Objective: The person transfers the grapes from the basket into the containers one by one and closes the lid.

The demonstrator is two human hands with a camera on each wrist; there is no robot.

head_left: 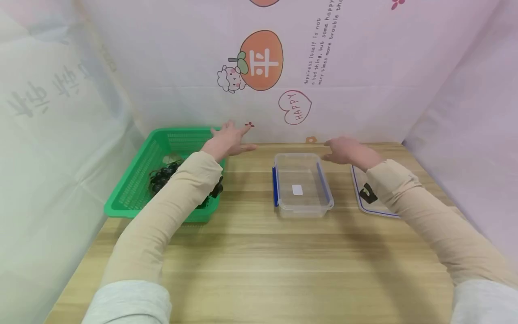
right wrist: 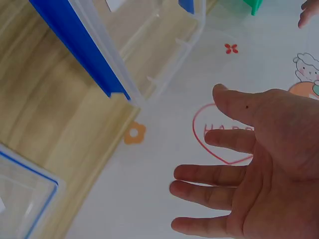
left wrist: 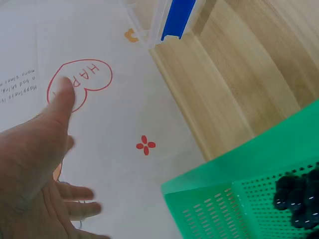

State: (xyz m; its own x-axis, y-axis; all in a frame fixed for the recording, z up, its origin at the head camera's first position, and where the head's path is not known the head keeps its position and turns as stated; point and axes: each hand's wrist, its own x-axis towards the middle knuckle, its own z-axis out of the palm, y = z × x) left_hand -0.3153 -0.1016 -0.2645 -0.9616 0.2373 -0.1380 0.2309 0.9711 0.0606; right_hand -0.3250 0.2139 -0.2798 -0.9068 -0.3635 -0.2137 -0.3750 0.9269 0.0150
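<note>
My left hand (head_left: 228,138) is over the far right corner of a green plastic basket (head_left: 131,173), its fingers spread and holding nothing. Dark grapes (head_left: 162,177) lie inside the basket, partly hidden by my left forearm; the left wrist view also shows a bunch of them (left wrist: 295,199). To the right of the basket stands a clear plastic container (head_left: 303,210), lidless, with blue side latches (head_left: 275,186). Beyond its far right corner, my right hand (head_left: 350,150) is raised, fingers extended and palm bare in the right wrist view. A clear lid (head_left: 370,209) with a blue seal lies under my right forearm.
Everything stands on a wood-grain table (head_left: 259,270). A white printed sheet (head_left: 182,58) rises behind its far edge, with more sheeting along the left and right sides. Inside the container a small white label (head_left: 297,190) shows on the bottom.
</note>
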